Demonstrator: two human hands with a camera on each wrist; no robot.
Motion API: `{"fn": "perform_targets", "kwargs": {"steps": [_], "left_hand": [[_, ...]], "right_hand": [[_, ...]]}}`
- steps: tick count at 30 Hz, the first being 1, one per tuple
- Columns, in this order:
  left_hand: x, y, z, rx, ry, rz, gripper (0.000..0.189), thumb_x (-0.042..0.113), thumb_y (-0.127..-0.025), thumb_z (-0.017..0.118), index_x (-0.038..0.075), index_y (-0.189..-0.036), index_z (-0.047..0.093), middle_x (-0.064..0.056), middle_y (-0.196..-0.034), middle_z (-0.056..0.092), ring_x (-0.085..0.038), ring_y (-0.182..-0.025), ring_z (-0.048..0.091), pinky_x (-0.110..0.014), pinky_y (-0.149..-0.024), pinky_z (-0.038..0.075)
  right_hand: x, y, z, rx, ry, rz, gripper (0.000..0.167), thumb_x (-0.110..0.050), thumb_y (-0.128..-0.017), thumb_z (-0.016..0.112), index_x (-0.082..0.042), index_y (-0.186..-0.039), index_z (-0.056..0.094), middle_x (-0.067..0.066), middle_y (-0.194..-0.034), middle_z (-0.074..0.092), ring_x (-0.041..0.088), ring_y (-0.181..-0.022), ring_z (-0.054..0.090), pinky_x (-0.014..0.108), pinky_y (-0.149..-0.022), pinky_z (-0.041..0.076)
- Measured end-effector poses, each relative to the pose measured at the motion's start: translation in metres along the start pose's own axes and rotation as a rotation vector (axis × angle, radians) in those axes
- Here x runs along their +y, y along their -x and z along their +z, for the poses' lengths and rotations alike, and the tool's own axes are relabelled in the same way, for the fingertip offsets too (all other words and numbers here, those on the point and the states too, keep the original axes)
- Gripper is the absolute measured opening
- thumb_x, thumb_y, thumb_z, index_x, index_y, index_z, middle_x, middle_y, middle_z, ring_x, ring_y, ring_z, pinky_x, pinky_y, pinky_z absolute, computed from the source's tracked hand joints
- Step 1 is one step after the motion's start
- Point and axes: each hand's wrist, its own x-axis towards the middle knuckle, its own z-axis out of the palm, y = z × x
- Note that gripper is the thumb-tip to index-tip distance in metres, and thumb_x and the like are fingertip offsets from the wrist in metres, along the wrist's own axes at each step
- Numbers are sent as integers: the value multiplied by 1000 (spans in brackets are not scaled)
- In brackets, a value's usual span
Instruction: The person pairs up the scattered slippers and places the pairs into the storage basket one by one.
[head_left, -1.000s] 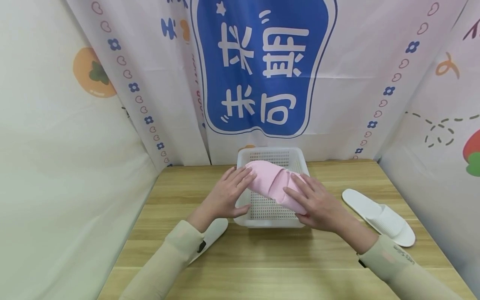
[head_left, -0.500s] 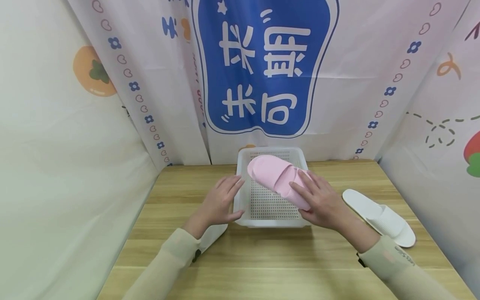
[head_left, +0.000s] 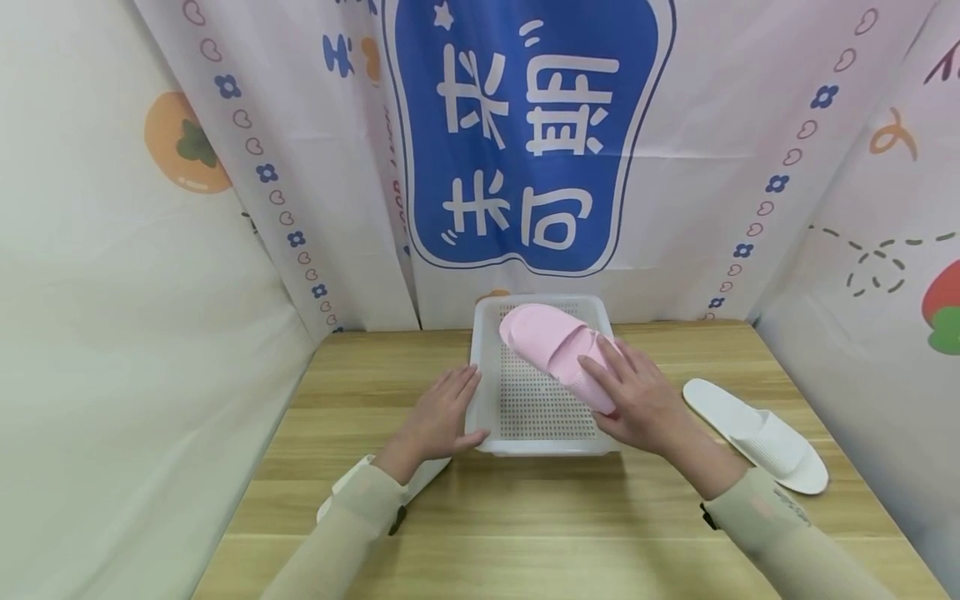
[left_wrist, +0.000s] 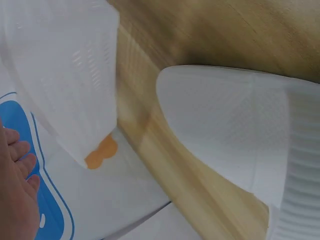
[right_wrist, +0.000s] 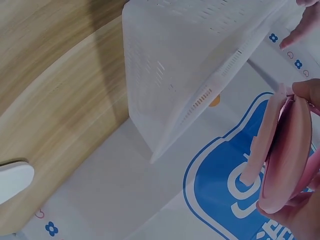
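Observation:
My right hand [head_left: 637, 400] grips the heel end of a pink slipper [head_left: 543, 333], holding it tilted over a white plastic basket [head_left: 543, 447]. Edge-on in the right wrist view, the pink slipper [right_wrist: 285, 155] shows two pink layers lying against each other. My left hand [head_left: 438, 417] is beside the basket's left rim with fingers extended and nothing in it. Under the left forearm lies a white slipper [head_left: 429, 479], partly hidden by the sleeve; the left wrist view shows its toe and ribbed strap. Another white slipper [head_left: 757, 435] lies right of the basket.
The wooden table [head_left: 540, 533] ends at a printed cloth backdrop [head_left: 675, 233] just behind the basket. Cloth walls [head_left: 150, 333] close in the left and right sides.
My left hand has let go of the pink slipper and moved left and down to the basket's rim. The right hand keeps hold; the slipper's free end has risen.

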Motion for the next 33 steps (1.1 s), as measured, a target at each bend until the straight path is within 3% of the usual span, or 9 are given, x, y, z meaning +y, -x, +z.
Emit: {"fn": "perform_targets", "kwargs": {"steps": [5, 13, 23, 33], "left_hand": [[-2, 3, 8, -60, -13, -7, 90, 58, -88, 52, -10, -143, 36, -28, -148, 36, -39, -137, 34, -48, -114, 24], [-4, 8, 14, -99, 20, -20, 89, 60, -92, 41, -11, -144, 33, -28, -149, 32, -39, -138, 31, -46, -115, 22], [-6, 10, 15, -158, 30, -39, 87, 58, -94, 42, -10, -146, 30, -26, -152, 28, -37, -141, 27, -44, -116, 18], [-6, 12, 18, -144, 21, -31, 87, 59, -94, 41, -10, -146, 30, -27, -152, 29, -37, -141, 27, -44, -116, 19]], "right_hand": [[0, -3, 3, -19, 7, 45, 83, -29, -66, 80, -8, -139, 45, 29, -143, 39, 52, -121, 43, 64, -93, 43], [-1, -9, 12, -22, 23, 113, 81, -31, -69, 80, -7, -139, 46, 30, -143, 39, 53, -120, 45, 63, -94, 42], [-3, -19, 23, -49, 16, 204, 82, -28, -68, 79, -9, -140, 45, 30, -143, 39, 54, -120, 44, 64, -94, 42], [-8, -29, 34, -78, 33, 255, 82, -30, -68, 79, -8, -140, 45, 31, -140, 41, 52, -116, 45, 64, -95, 40]]}}
